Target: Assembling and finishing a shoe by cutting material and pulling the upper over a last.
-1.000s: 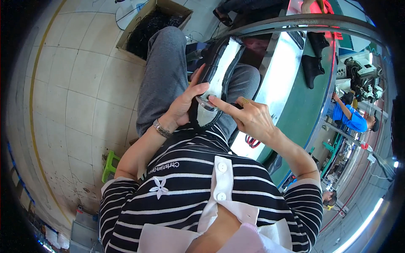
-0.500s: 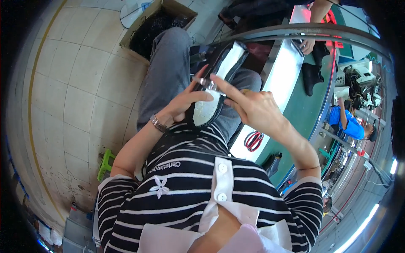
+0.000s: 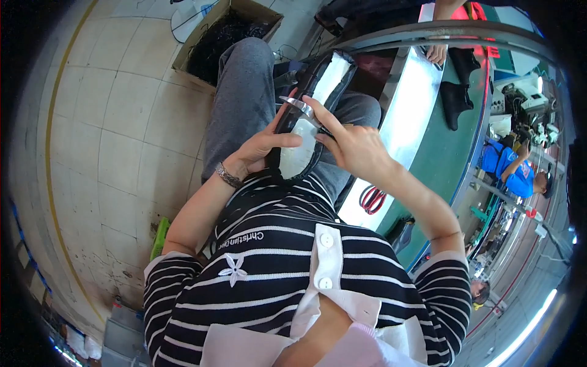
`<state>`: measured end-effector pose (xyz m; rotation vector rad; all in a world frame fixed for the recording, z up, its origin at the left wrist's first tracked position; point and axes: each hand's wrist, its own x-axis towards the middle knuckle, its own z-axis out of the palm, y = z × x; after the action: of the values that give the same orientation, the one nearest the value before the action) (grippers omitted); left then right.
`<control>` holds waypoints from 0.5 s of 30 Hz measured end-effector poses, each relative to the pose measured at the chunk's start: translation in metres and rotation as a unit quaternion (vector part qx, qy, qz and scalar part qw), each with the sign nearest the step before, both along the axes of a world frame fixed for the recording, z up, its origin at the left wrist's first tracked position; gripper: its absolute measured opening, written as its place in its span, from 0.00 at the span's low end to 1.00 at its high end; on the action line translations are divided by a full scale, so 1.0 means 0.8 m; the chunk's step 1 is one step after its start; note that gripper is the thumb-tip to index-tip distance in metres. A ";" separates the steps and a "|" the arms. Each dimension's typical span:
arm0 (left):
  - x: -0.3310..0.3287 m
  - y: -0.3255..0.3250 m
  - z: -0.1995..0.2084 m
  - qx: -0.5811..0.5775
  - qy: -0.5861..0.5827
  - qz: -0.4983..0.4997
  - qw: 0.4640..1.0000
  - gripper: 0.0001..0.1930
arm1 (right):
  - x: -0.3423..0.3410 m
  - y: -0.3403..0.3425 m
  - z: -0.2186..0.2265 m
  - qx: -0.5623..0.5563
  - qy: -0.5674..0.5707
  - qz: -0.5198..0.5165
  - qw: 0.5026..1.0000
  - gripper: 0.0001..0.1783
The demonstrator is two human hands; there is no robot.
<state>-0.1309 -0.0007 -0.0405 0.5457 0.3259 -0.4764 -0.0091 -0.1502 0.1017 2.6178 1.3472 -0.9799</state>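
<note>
A black shoe [image 3: 298, 158] lies sole up above my lap, its white bottom face framed by a black edge. My left hand [image 3: 260, 147] is wrapped round its left side, thumb lying on the white face. My right hand [image 3: 362, 150] comes from the right, closed on a short shiny metal blade [image 3: 299, 105] that crosses the middle of the shoe. The index finger stretches along this blade; its handle, if any, is hidden in the palm.
Red-handled scissors [image 3: 371, 199] lie on the bright strip of the green workbench [image 3: 422, 177] to my right. Black boots [image 3: 455, 104] stand farther along. A co-worker's hand [image 3: 436, 54] rests at the far end. A cardboard box [image 3: 229, 37] of black scraps sits beyond my knee.
The blade now lies more clearly across the shoe, and my right hand has shifted slightly left and up. My left hand keeps its hold. The co-worker's hand has moved.
</note>
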 end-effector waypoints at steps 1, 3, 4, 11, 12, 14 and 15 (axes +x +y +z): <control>-0.006 -0.004 -0.011 -0.052 -0.017 0.034 0.998 0.49 | 0.005 0.003 0.007 0.002 0.001 0.001 1.000 0.35; -0.013 -0.006 -0.016 -0.103 -0.032 0.067 0.992 0.46 | 0.014 0.008 0.034 -0.004 0.062 -0.012 0.998 0.35; -0.015 -0.004 -0.008 -0.153 -0.043 0.089 0.983 0.43 | 0.018 0.000 0.038 0.004 0.215 -0.122 0.969 0.35; -0.022 0.001 0.000 -0.181 -0.041 0.067 0.980 0.35 | -0.007 -0.030 0.021 -0.023 0.463 -0.253 0.849 0.35; -0.022 0.002 0.001 -0.188 -0.017 0.058 0.980 0.35 | -0.005 -0.024 0.017 -0.047 0.477 -0.258 0.839 0.35; -0.022 0.001 0.008 -0.168 -0.026 0.070 0.983 0.36 | -0.004 -0.013 0.028 -0.056 0.393 -0.175 0.901 0.35; -0.021 0.001 0.014 -0.150 -0.035 0.085 0.984 0.36 | -0.003 -0.007 0.035 -0.067 0.300 -0.088 0.947 0.35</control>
<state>-0.1475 -0.0002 -0.0296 0.2389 0.2252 -0.3316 -0.0119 -0.1556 0.1297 2.4601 1.0691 -1.9366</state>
